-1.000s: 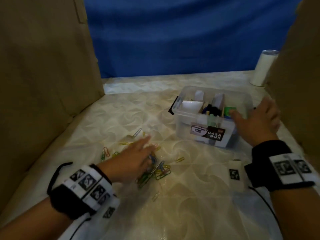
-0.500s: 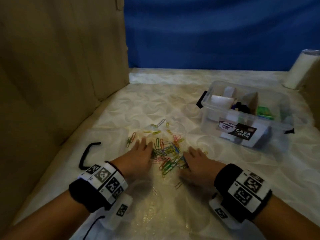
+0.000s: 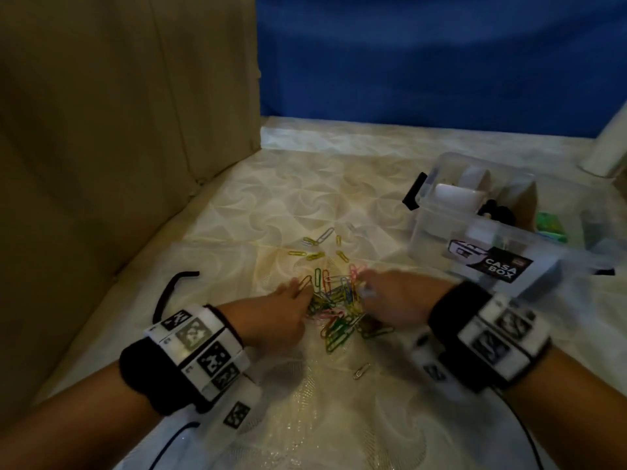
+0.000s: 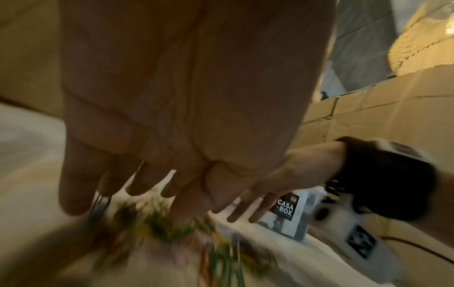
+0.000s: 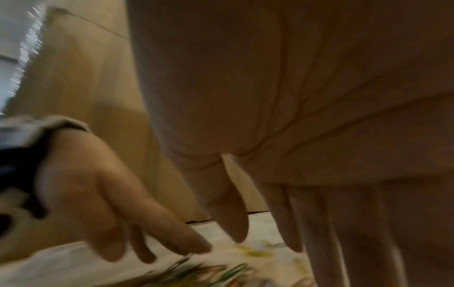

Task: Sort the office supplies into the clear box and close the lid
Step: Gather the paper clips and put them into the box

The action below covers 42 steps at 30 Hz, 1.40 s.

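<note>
A heap of coloured paper clips (image 3: 336, 300) lies on the pale patterned table (image 3: 271, 205). My left hand (image 3: 288, 300) presses on the heap's left side with straight, spread fingers (image 4: 73, 194). From the right, my right hand (image 3: 380, 293) touches the heap, its fingers (image 5: 282, 223) straight and pointing down. Neither hand holds anything. The clips are blurred in the left wrist view (image 4: 172, 227) and the right wrist view (image 5: 209, 271). To the right stands the clear box (image 3: 441, 228), open, labelled CASA BOX (image 4: 285, 205), with white, black and green supplies in its compartments.
A few loose clips (image 3: 319, 239) lie beyond the heap and a silver clip (image 3: 361, 370) lies nearer me. A black strap (image 3: 169, 290) curls at the left. A cardboard wall (image 3: 118, 147) stands left, a blue backdrop (image 3: 441, 62) behind, a white roll (image 3: 610, 147) far right.
My right hand has left the box and come down beside the clips. Both hands have drawn closer together, bunching the clips into a tighter heap.
</note>
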### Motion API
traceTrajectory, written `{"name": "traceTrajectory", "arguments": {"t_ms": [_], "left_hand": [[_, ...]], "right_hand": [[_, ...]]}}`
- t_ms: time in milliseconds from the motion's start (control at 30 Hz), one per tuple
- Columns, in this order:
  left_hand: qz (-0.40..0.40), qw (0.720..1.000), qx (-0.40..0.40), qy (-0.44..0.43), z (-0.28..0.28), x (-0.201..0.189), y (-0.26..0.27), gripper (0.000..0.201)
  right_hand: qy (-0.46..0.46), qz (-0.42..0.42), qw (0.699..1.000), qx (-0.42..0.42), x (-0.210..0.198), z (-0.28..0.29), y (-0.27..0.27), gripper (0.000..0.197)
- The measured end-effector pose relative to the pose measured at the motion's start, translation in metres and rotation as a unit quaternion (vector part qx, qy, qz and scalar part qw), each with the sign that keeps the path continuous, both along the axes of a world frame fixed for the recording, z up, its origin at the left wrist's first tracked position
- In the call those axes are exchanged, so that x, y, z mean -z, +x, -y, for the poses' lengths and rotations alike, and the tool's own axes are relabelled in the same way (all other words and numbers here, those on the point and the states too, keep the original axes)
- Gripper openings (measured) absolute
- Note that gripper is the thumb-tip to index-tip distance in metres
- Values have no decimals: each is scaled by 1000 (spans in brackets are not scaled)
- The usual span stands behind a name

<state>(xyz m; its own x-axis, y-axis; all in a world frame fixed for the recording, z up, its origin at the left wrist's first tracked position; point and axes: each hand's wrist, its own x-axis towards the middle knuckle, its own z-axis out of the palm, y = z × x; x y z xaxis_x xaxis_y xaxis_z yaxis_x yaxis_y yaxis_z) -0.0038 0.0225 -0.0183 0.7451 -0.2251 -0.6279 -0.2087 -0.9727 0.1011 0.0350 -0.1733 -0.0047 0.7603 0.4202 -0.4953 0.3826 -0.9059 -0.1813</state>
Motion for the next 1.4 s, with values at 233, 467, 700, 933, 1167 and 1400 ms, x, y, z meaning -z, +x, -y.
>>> {"name": "traceTrajectory", "arguments": {"t_ms": [233, 467, 700, 933, 1167, 1400], "left_hand": [[158, 987, -31, 1, 11, -12, 111, 59], [167, 980, 30, 101, 2, 39, 142, 40], [79, 996, 37, 17, 23, 7, 30, 61], [82, 994, -49, 47, 3, 7, -5, 67], [39, 999, -28, 12, 32, 5, -42, 76], [127, 990, -48, -21, 34, -11, 7, 69]], "right_hand": [[-84, 102, 989, 66, 40, -23, 142, 58], [-90, 55, 994, 23, 55, -27, 113, 60], [-10, -9, 999, -42, 30, 9, 13, 58], [2, -14, 999, 36, 18, 31, -21, 77], [-1, 0, 1000, 19, 25, 8, -64, 87], [35, 48, 997, 52, -1, 1, -3, 51]]}}
